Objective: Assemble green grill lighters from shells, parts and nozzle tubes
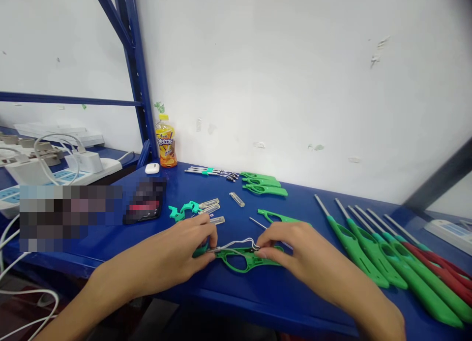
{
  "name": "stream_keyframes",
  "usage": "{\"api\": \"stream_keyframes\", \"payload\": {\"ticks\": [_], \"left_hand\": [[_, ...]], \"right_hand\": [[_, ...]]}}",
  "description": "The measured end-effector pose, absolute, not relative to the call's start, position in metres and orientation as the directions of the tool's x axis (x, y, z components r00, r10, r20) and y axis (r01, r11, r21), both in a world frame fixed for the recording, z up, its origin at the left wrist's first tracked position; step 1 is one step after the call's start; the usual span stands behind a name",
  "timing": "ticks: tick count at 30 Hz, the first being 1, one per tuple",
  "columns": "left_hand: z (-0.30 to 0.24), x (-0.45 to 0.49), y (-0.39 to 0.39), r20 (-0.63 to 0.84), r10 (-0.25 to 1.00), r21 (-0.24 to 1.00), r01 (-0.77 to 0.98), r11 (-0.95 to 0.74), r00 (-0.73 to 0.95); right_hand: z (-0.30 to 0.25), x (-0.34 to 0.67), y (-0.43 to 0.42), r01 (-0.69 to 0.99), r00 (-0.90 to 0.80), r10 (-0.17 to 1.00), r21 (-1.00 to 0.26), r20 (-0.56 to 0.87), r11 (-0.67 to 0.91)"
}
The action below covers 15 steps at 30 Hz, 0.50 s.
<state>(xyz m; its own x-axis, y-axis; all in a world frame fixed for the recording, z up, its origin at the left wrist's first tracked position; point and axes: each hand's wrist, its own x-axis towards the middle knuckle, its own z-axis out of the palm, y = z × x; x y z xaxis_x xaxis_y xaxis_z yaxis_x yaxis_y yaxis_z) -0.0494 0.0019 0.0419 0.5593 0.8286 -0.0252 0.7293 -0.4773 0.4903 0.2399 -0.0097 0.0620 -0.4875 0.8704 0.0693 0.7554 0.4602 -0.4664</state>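
A green plastic lighter handle shell lies on the blue table near its front edge, with a white wire looping over it. My left hand pinches the shell's left end, where a thin metal part sticks out. My right hand pinches the shell's right end, fingers pressed together. Another green shell and a thin metal rod lie just behind my right hand.
Several finished green and red long-nosed lighters lie in a row at the right. Green shells, metal tubes, small clear parts and teal pieces sit further back. An orange drink bottle stands by the wall.
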Motion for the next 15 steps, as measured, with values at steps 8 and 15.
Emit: {"api": "stream_keyframes", "payload": {"ticks": [8,15], "left_hand": [[0.0474,-0.0498,0.0043,0.028,0.835,0.461,0.734,-0.498,0.549],[0.0411,-0.0456,0.0049,0.057,0.806,0.453,0.704,-0.547,0.589]], "right_hand": [[0.0643,0.2397,-0.0070,0.764,-0.466,0.876,-0.442,0.127,0.470],[0.0591,0.2424,-0.0040,0.775,-0.467,0.882,-0.454,0.054,0.439]]}}
